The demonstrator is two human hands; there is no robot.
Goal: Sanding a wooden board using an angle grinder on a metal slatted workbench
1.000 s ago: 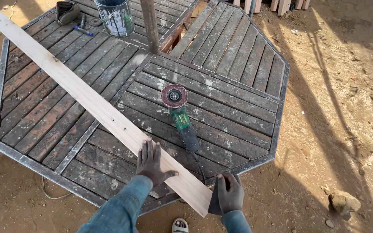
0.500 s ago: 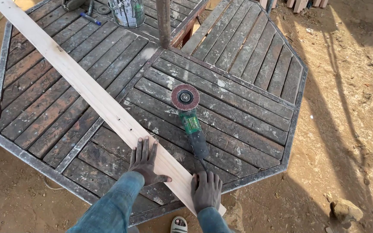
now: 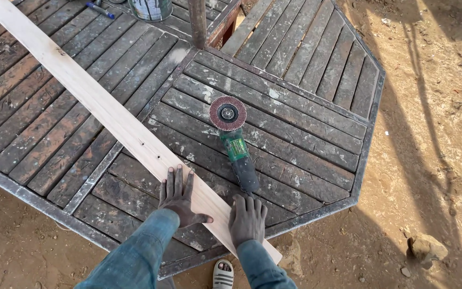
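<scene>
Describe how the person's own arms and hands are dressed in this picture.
Both arms wear long blue denim sleeves reaching the wrists. The left hand and right hand are bare: no gloves, rings or watch show. The left sleeve is creased and faded; the right sleeve is mostly cut off by the frame.

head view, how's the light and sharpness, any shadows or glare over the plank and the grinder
Head view: hard sunlight, sharp overall, no motion blur. The pale plank is bright, not blown out. Long shadows cross the sandy ground on the right. The angle grinder casts a short shadow on the slatted table. Left hand and right hand are crisp, flat on the plank. Slight wide-angle bending at the edges.
</scene>
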